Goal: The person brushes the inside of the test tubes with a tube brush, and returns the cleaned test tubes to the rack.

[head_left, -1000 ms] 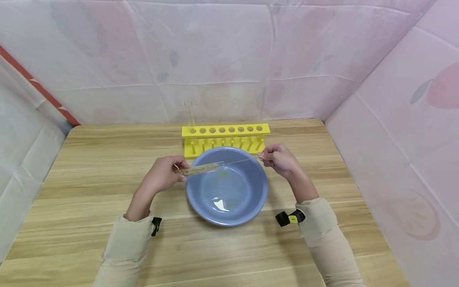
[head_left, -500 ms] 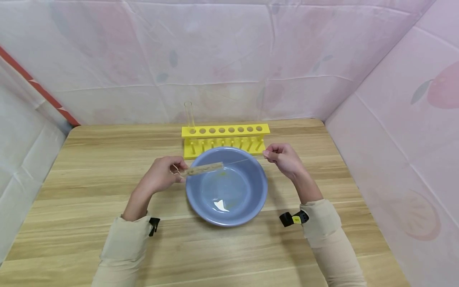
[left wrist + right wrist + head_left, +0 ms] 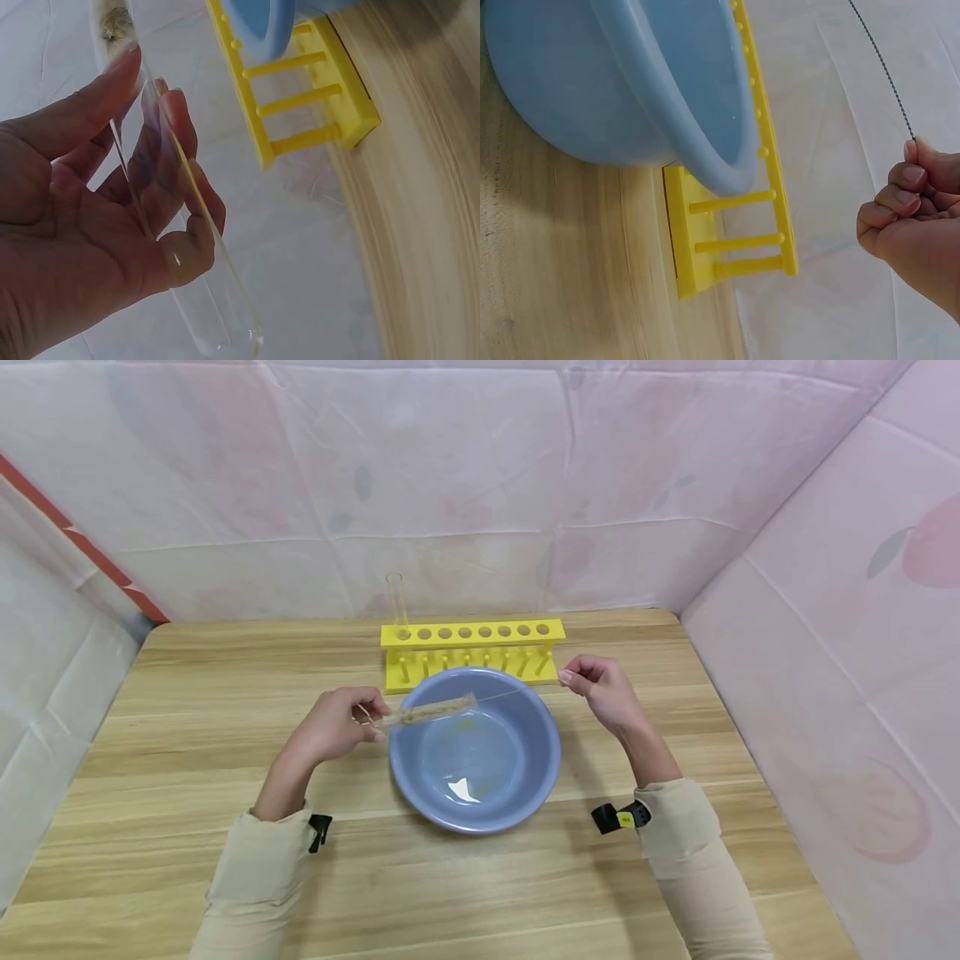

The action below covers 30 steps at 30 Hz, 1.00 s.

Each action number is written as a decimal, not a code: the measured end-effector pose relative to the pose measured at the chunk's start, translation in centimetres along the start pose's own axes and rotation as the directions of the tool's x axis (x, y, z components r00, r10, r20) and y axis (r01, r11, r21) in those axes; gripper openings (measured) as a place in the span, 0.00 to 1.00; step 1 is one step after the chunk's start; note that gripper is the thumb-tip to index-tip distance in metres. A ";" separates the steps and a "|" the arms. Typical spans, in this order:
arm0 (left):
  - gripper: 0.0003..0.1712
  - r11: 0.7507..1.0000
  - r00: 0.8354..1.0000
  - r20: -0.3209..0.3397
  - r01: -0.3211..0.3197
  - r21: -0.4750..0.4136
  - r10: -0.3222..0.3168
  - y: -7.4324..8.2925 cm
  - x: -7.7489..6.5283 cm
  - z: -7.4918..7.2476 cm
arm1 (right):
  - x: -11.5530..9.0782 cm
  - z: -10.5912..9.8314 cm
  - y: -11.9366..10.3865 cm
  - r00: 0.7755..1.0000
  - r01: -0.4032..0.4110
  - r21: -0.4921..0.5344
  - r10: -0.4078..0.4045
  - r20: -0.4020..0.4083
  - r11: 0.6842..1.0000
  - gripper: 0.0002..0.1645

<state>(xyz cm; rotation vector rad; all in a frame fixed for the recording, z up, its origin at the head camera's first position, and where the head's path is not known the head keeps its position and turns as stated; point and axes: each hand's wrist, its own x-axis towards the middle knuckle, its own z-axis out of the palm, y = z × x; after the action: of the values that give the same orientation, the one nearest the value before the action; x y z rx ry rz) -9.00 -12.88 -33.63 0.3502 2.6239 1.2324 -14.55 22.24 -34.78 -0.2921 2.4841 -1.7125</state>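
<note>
My left hand holds a clear glass test tube around its closed-end half, thumb on one side and fingers curled round the other. The tube lies nearly level over the left part of the blue basin. Tan bristles of a test tube brush show along the tube, reaching its mouth. To the right of the basin, my right hand pinches the end of the brush's thin twisted wire handle between thumb and forefinger, its other fingers curled in. The wire spans the gap between both hands.
Behind the basin stands a yellow test tube rack with a row of holes and pegs. Another glass test tube stands upright in its leftmost hole. Water with a bright reflection lies in the basin. Cloth walls border the wooden table.
My right hand has moved a little to the right, drawing the wire and bristles toward the tube's mouth. The left hand has shifted only slightly left, still gripping the tube.
</note>
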 end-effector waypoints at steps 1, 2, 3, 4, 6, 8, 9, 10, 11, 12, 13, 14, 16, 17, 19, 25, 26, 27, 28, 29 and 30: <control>0.10 1.000 1.000 -0.003 0.000 0.005 0.000 0.0 0.0 0.0 | 0.0 -0.1 0.0 1.000 -0.015 0.008 0.015 0.001 1.000 0.12; 0.10 1.000 1.000 -0.007 -0.001 0.011 0.001 -0.1 -0.1 -0.1 | 0.0 -0.1 0.0 1.000 -0.030 0.018 0.030 0.003 0.999 0.12; 0.10 1.000 1.000 -0.008 -0.002 0.015 0.002 -0.1 -0.1 -0.1 | 0.0 -0.2 0.1 0.999 -0.045 0.030 0.045 0.004 0.999 0.12; 0.10 1.000 1.000 -0.009 -0.001 0.017 0.001 -0.1 -0.1 -0.1 | 0.0 -0.2 0.1 0.998 -0.060 0.048 0.060 0.008 0.997 0.11; 0.10 1.000 1.000 -0.006 0.002 0.020 -0.002 -0.2 -0.2 -0.1 | 0.0 -0.3 0.1 0.995 -0.095 0.098 0.093 0.024 0.991 0.11; 0.10 1.000 1.000 -0.004 0.002 0.025 -0.002 -0.2 -0.2 -0.1 | 0.0 -0.4 0.1 0.991 -0.129 0.151 0.123 0.048 0.980 0.13; 0.10 1.000 1.000 -0.003 0.003 0.027 -0.003 -0.3 -0.2 -0.1 | 0.0 -0.4 0.1 0.988 -0.149 0.177 0.140 0.060 0.973 0.14; 0.10 1.000 1.000 -0.004 0.003 0.030 -0.003 -0.3 -0.2 -0.1 | 0.0 -0.5 0.0 0.985 -0.169 0.200 0.157 0.074 0.965 0.15; 0.10 0.999 1.000 -0.005 0.003 0.033 -0.003 -0.3 -0.3 -0.1 | 0.0 -0.6 0.0 0.981 -0.190 0.220 0.175 0.088 0.957 0.15; 0.10 0.999 1.000 -0.006 0.001 0.036 -0.001 -0.4 -0.3 -0.1 | 0.0 -0.6 0.0 0.977 -0.209 0.233 0.191 0.099 0.950 0.16; 0.10 0.999 1.000 -0.006 0.000 0.038 0.000 -0.4 -0.3 -0.1 | 0.0 -0.7 0.0 0.972 -0.229 0.248 0.207 0.110 0.941 0.17; 0.10 0.999 1.000 -0.006 0.000 0.039 0.000 -0.4 -0.3 -0.1 | -0.1 -0.7 -0.1 0.968 -0.247 0.255 0.223 0.118 0.935 0.17; 0.10 0.999 1.000 -0.007 0.000 0.042 0.000 -0.5 -0.3 -0.1 | -0.1 -0.9 -0.1 0.961 -0.270 0.265 0.243 0.130 0.926 0.18; 0.10 0.999 1.000 -0.006 0.000 0.044 0.000 -0.5 -0.3 -0.1 | -0.1 -0.9 -0.1 0.960 -0.275 0.266 0.248 0.132 0.924 0.18; 0.10 0.999 1.000 -0.008 0.002 0.048 -0.002 -0.6 -0.3 -0.1 | -0.2 -1.1 0.0 0.961 -0.272 0.263 0.246 0.129 0.925 0.18; 0.10 0.999 1.000 -0.005 -0.015 0.042 0.015 -0.9 -0.4 -0.4 | -0.2 -1.3 0.6 0.982 -0.185 0.238 0.168 0.091 0.954 0.15; 0.10 0.999 1.000 -0.003 -0.016 0.033 0.016 -0.9 -0.5 -0.5 | -0.2 -1.4 0.8 0.985 -0.167 0.228 0.151 0.085 0.959 0.14; 0.10 1.000 1.000 0.000 -0.015 0.024 0.015 -1.0 -0.5 -0.6 | -0.2 -1.4 0.9 0.988 -0.147 0.216 0.133 0.079 0.965 0.14; 0.10 1.000 1.000 0.003 -0.014 0.017 0.014 -1.1 -0.6 -0.6 | -0.2 -1.4 1.0 0.990 -0.130 0.201 0.117 0.073 0.971 0.13; 0.10 1.000 1.000 0.006 -0.013 0.010 0.012 -1.1 -0.6 -0.6 | -0.2 -1.5 1.1 0.992 -0.114 0.181 0.103 0.066 0.977 0.12; 0.10 1.000 1.000 0.009 -0.010 0.006 0.010 -1.2 -0.6 -0.7 | -0.3 -1.5 1.2 0.994 -0.099 0.162 0.091 0.061 0.982 0.12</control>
<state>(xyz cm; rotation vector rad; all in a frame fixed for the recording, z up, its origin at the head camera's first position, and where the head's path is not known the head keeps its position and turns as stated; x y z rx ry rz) -8.77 -14.30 -34.07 0.3693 2.6222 1.2239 -14.70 24.08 -35.40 -0.1973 2.2631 -1.8311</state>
